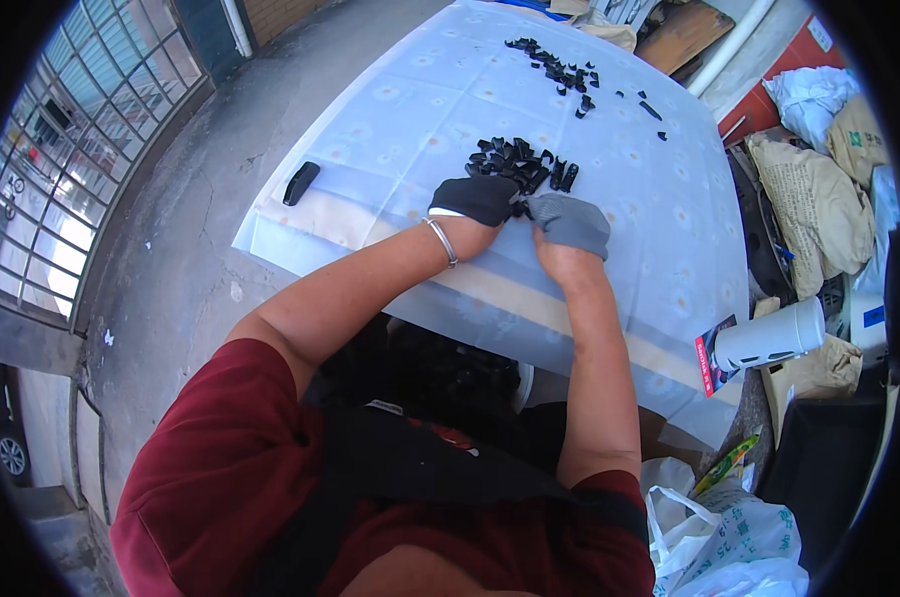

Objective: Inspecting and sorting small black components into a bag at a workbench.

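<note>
Holds left hand [473, 201] and right hand [571, 224] close inside the worktop's [390, 139] near edge, at a small black part [518, 210], perhaps for steadiness. Cannot tell, under gloves [584, 231], whether pinching or pressing fingers together. Has a black pile [509, 162] just beyond, likely for reach, and a looser cluster [566, 76] toward the far edge

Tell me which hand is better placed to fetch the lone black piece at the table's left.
Likely the left hand: it is nearer the lone black piece; the right hand lies farther right.
</note>
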### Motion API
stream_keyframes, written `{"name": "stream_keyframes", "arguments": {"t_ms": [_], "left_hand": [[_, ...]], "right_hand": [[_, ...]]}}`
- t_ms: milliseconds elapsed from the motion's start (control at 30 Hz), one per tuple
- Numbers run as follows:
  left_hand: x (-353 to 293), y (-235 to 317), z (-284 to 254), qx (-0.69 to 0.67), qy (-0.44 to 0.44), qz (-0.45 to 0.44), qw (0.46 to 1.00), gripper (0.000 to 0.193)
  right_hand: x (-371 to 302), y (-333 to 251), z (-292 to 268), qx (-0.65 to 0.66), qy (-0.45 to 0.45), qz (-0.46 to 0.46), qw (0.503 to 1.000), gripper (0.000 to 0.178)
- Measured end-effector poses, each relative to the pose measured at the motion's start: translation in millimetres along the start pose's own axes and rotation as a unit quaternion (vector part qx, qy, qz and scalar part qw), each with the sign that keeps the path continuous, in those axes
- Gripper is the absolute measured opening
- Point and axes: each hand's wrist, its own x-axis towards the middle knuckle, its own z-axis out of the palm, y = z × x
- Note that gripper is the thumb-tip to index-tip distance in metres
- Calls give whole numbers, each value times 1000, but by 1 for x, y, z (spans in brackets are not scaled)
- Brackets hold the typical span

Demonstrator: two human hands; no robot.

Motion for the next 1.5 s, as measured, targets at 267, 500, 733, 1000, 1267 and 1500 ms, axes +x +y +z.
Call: {"name": "stream_keyframes", "arguments": {"t_ms": [267, 500, 733, 1000, 1267, 1500], "left_hand": [[-17, -1, -9, 25, 44, -1, 999, 22], [-5, 7, 9, 51, 15, -17, 998, 15], [-12, 3, -9, -9, -16, 17, 1000, 25], [-39, 36, -44, -251, -125, 13, 960, 48], [-70, 53, -45, -541, -236, -262, 764, 39], [-64, 41, -44, -510, -147, -204, 823, 38]], "right_hand": [[-50, 26, 14, 313, 275, 98, 904, 23], [-74, 8, -8, 45, 76, 140, 986, 25], [-88, 23, 1, 74, 102, 27, 992, 25], [-84, -22, -20, 309, 90, -74, 944, 21], [-83, -47, -9, 357, 179, -16, 917, 17], [-93, -30, -12, 338, 219, -19, 915, 14]]}}
